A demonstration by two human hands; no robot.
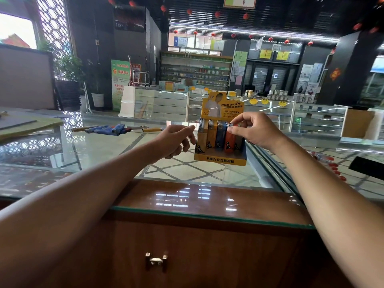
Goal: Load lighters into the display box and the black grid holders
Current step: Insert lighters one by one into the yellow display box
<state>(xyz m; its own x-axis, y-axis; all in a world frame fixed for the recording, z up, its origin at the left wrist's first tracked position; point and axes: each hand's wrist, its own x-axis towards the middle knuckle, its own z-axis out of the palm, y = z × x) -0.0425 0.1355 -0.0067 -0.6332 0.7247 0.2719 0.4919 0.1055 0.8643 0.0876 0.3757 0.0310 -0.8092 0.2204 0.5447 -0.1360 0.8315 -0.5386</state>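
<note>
From the head camera: one yellow display box (220,160) upright on the glass worktop (176,169), between two hands. In its front row, at least four lighters (211,138) counted: two yellow, one blue, one orange lighter (230,142). Right grip (255,129) narrow, pinching the orange lighter's top. Left grip (176,140) loosely curled, empty, just beside the box's left side. Farther left on the worktop, a heap of blue lighters (108,129), number unclear.

I see the glass counter (93,150) carrying the yellow display box (220,160) near centre. Loose lighters (108,129) lie at ten o'clock and stacked papers (31,125) at nine o'clock.
</note>
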